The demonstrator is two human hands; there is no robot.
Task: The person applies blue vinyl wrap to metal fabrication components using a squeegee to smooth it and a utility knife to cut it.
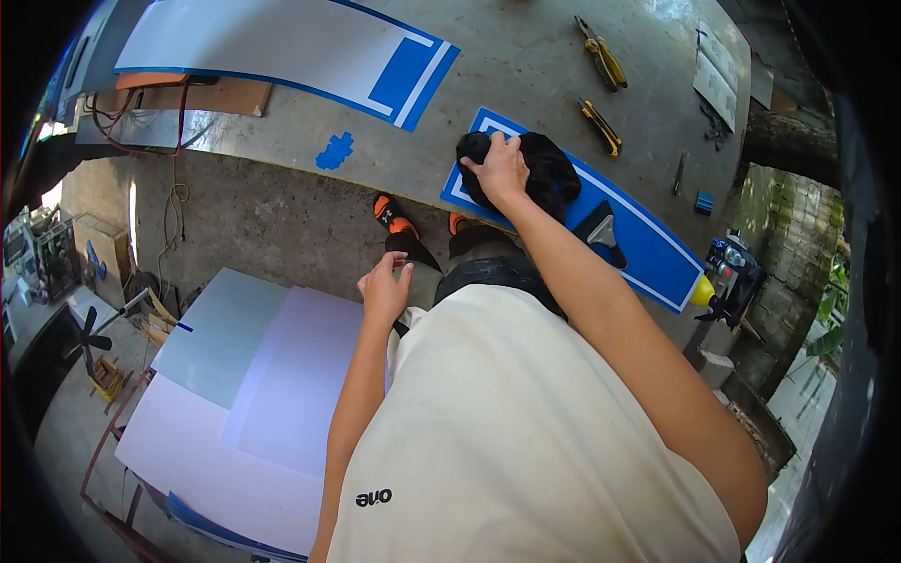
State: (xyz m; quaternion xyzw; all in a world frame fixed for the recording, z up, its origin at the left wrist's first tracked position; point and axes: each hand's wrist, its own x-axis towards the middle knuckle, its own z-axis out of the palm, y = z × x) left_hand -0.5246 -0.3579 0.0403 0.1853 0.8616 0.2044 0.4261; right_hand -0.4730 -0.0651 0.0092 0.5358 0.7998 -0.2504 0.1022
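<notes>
My right hand (505, 169) grips a bunched black cloth (552, 178), pressing it onto a blue panel with a white border line (648, 246) on the metal table. The cloth hides the middle-left part of that panel. Beside the cloth, a dark scraper-like tool with a pale blade (602, 231) lies on the panel. My left hand (383, 287) hangs by my hip, its fingers loosely bent and apart, with nothing in them.
On the table (507, 56) are pliers (602, 54), a yellow utility knife (601, 128), a blue scrap (335, 151) and a small blue block (704, 201). A white-and-blue panel (282, 42) lies at upper left. Large pale sheets (244, 375) stand behind me, lower left.
</notes>
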